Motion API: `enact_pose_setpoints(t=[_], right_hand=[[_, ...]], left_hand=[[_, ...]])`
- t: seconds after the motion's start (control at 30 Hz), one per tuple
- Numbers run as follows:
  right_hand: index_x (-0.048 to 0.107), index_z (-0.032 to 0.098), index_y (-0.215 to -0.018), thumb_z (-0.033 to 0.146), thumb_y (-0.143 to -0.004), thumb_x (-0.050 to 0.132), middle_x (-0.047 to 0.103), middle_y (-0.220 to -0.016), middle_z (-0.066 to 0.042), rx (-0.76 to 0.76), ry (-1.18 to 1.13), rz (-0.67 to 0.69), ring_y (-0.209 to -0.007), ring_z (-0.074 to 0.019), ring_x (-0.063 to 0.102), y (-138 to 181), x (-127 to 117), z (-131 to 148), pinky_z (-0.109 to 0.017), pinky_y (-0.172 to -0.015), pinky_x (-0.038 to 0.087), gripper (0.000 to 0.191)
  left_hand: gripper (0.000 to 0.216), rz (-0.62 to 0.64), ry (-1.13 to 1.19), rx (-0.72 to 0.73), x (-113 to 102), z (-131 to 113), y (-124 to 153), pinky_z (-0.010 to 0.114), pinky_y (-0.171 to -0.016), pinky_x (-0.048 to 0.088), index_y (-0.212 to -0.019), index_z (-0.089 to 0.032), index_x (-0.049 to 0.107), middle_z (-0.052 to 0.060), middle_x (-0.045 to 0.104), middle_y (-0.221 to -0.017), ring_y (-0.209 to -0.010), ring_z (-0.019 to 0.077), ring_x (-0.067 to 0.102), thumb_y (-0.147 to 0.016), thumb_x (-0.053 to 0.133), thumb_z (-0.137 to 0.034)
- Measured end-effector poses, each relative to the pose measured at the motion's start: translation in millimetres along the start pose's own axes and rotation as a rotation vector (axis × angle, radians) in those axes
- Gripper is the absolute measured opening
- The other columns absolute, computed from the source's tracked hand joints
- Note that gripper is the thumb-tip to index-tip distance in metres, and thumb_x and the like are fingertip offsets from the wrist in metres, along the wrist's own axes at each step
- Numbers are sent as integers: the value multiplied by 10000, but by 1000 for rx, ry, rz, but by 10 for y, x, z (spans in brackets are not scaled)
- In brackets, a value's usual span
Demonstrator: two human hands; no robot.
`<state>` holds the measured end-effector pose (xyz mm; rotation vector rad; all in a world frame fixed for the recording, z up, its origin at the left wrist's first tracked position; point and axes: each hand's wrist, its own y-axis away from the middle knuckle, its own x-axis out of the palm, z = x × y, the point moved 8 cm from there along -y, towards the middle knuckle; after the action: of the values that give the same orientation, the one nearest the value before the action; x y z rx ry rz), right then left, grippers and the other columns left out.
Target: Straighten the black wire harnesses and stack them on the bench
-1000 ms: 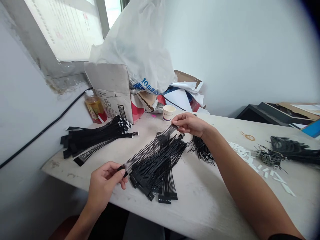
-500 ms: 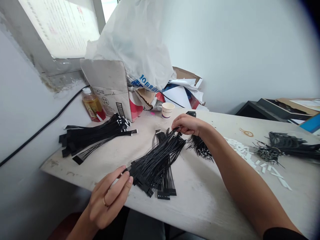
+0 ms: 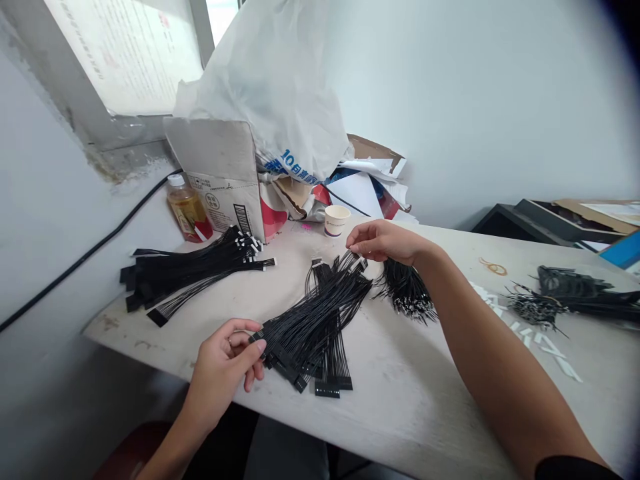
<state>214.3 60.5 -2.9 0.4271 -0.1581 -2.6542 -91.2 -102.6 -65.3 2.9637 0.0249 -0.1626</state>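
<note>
A pile of black wire harnesses (image 3: 320, 313) lies crosswise on the table in front of me, with wide black connectors at the near end and small white ones at the far end. My left hand (image 3: 225, 363) is closed, thumb and fingers pinching a black connector (image 3: 257, 339) at the pile's near left. At the far end, my right hand (image 3: 385, 241) pinches the wires close to a white connector (image 3: 361, 264). The held harness appears to stretch between both hands, over the others. Beyond my right wrist lies a bundle of loose black wires (image 3: 407, 293), partly covered by my forearm.
Another harness pile (image 3: 190, 267) lies at left, by a bottle (image 3: 187, 208) and a carton (image 3: 215, 173). A paper cup (image 3: 336, 220) stands behind my right hand. White strips (image 3: 550, 347), a rubber band (image 3: 493, 267) and more black wires (image 3: 537, 305) are at right.
My left hand has turned, its thumb now on top of the connector. My right hand has shifted slightly up and right, and a white connector shows below its fingertips.
</note>
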Motion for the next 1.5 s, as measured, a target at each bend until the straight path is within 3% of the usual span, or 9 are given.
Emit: enact_pose_setpoints(t=[0.33, 0.6, 0.7, 0.87, 0.93, 1.07, 1.13, 1.23, 1.5], right_hand=[[685, 161, -812, 301, -695, 767, 596, -653, 21, 50, 287, 7, -544, -76, 460, -24, 80, -32, -245, -502, 329, 200], [724, 164, -910, 312, -732, 729, 739, -903, -49, 62, 460, -57, -560, -97, 549, -39, 64, -17, -288, -565, 448, 231], [720, 164, -899, 312, -768, 712, 749, -941, -59, 26, 495, -125, -590, -109, 594, -2, 17, 66, -292, -595, 460, 197], [700, 151, -861, 253, -851, 652, 745, -932, -73, -122, 564, -282, -659, -134, 639, -28, 133, 284, -283, -628, 473, 114], [711, 138, -891, 211, -881, 624, 750, -940, -87, -214, 690, -273, -744, -155, 659, -116, 389, 371, -283, -687, 486, 114], [739, 145, -973, 136, -864, 639, 758, -1028, -84, -324, 874, -76, -871, -172, 679, -427, 1115, 379, -272, -786, 492, 149], [742, 159, -1061, 137, -847, 660, 740, -1146, -98, -348, 920, -26, -985, -202, 684, -595, 1386, 360, -280, -839, 497, 231], [682, 147, -1264, 146, -882, 614, 679, -1296, -161, -343, 985, -48, -1168, -280, 647, -821, 1602, 338, -338, -920, 502, 388], [714, 175, -1167, 187, -980, 482, 707, -1235, -165, -305, 1057, -96, -1125, -311, 680, -1065, 1659, 253, -365, -873, 522, 298]], left_hand=[[370, 35, -307, 16, 39, 142, -9, 248, -454, 363, -1060, -212, 625, -92, 431, -585, -494, 120, 399, -829, 695, -494], [404, -45, -508, 142, -67, -5, -48, 301, -538, 380, -1019, -205, 678, -57, 494, -571, -524, 155, 442, -885, 585, -575], [370, -184, -590, 211, -309, -99, -132, 322, -585, 418, -989, -211, 686, -48, 516, -581, -538, 170, 486, -870, 588, -547], [287, -587, -801, 303, -968, -254, -264, 388, -769, 502, -1010, -207, 698, 22, 670, -744, -684, 228, 622, -839, 596, -413], [287, -687, -893, 391, -1120, -314, -280, 422, -852, 519, -1020, -188, 702, 78, 714, -871, -800, 268, 658, -859, 565, -382], [372, -838, -1122, 525, -1218, -395, -237, 518, -1103, 420, -1074, -123, 727, 208, 702, -1213, -1210, 384, 598, -930, 478, -358], [454, -828, -1185, 419, -1272, -341, -276, 585, -1117, 385, -1179, -95, 721, 231, 671, -1314, -1285, 441, 544, -941, 459, -380], [551, -686, -1176, 219, -1353, -199, -393, 637, -1070, 395, -1274, -55, 690, 268, 668, -1327, -1280, 494, 537, -924, 445, -403], [289, -430, -980, 97, -1515, -236, -410, 377, -725, 525, -816, -228, 760, 81, 789, -848, -785, 290, 702, -786, 588, -459]])
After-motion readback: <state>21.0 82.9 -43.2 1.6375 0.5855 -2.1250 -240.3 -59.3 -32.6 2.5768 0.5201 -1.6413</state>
